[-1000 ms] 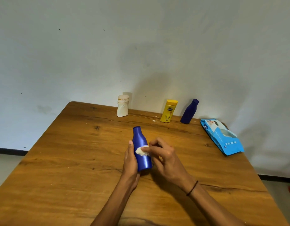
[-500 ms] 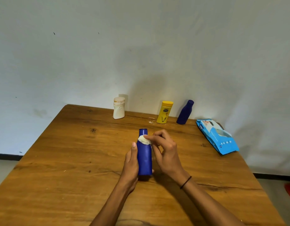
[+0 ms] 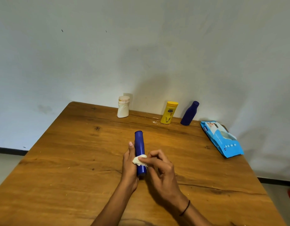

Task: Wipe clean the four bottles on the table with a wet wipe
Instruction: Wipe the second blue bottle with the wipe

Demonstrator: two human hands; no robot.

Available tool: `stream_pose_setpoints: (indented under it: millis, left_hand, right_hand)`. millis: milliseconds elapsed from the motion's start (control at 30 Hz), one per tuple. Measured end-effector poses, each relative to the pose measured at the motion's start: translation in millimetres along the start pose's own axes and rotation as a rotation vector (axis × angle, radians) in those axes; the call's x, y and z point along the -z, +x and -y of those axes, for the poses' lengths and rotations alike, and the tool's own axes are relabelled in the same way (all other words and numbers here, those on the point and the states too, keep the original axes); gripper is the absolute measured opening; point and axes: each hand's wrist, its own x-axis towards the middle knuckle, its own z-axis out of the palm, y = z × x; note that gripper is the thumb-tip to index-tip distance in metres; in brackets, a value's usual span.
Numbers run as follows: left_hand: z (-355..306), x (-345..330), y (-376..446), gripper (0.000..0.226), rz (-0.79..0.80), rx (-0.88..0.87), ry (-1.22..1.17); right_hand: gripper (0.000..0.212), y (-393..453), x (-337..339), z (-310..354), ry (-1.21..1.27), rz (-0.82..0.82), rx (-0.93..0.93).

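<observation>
Blue bottle [image 3: 140, 154] held mid-table, upright with a slight tilt, cap end up, base near the wooden table [image 3: 62, 160]. Left hand [image 3: 129, 167] grips it from the left side, fingers wrapped behind, thumb along the body. Right hand [image 3: 159, 170] pinches a crumpled white wet wipe [image 3: 139, 160] against the bottle's lower half. Beyond the held bottle, along the far table edge by the wall: white bottle [image 3: 123, 107], yellow bottle [image 3: 169, 112], second blue bottle [image 3: 189, 113], all standing. Blue wipes pack [image 3: 222, 139] lies far right of the held bottle, near the table's right edge.
</observation>
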Motion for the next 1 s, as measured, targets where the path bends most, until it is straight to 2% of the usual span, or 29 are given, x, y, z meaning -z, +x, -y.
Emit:
stream_pose_setpoints:
  millis: [100, 167, 300, 467, 533, 633, 767, 1000]
  left_hand:
    - [-1.9, -0.1, 0.6, 0.056, 0.036, -0.063, -0.017]
    - [-4.1, -1.1, -1.8, 0.056, 0.055, -0.049, -0.047]
    - [-6.2, -5.1, -8.6, 0.060, 0.134, -0.024, -0.027]
    - [-8.6, -7.5, -13.6, 0.046, 0.246, -0.019, -0.002]
    - [-10.0, -6.2, -15.2, 0.051, 0.296, -0.001, -0.006]
    - [-12.8, -1.6, -12.7, 0.073, 0.384, -0.031, 0.029]
    - [-15.5, 0.8, -12.3, 0.077, 0.524, -0.096, 0.112]
    - [-11.5, 1.6, -8.6, 0.074, 0.523, -0.108, 0.098]
  right_hand:
    - [0.049, -4.3, 5.3, 4.1, -0.086, 0.076, 0.092]
    - [0.048, -2.6, 6.7, 2.4, -0.114, 0.079, 0.100]
    - [0.044, 9.0, 4.0, 0.2, -0.157, -0.009, 0.107]
    - [0.038, 44.7, -1.0, -2.2, -0.212, -0.120, 0.011]
    - [0.036, 54.5, -2.4, -4.2, -0.200, -0.146, -0.031]
    - [0.033, 60.1, -2.8, -5.6, -0.174, -0.184, -0.066]
    - [0.031, 60.2, -0.9, -8.5, -0.157, -0.231, -0.117]
    - [0.029, 60.7, 5.9, -11.9, -0.166, -0.265, -0.115]
